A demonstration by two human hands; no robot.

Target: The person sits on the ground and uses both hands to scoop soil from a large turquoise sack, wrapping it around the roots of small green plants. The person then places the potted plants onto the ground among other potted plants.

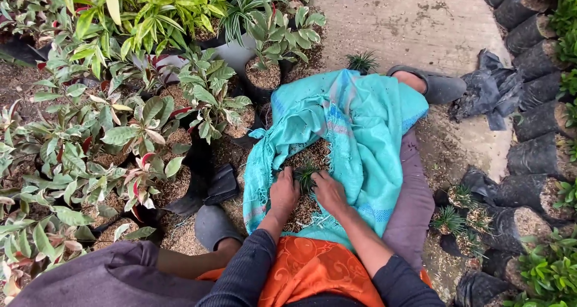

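A turquoise cloth (360, 121) lies over my outstretched leg, with a heap of brown husk-like potting mix (303, 211) in its fold. My left hand (283, 193) and my right hand (329, 191) press down side by side on the mix, on either side of a small dark green grass-like tuft (306, 176). Both hands have fingers curled into the mix around the tuft's base. My foot in a grey sandal (434, 85) shows at the far end of the cloth.
Leafy green and pink potted plants (120, 121) in black bags crowd the left. A row of black grow bags (535, 115) lines the right edge, with small grass seedlings (460, 214) beside my leg. A crumpled black plastic bag (490, 88) lies on the concrete path (409, 24).
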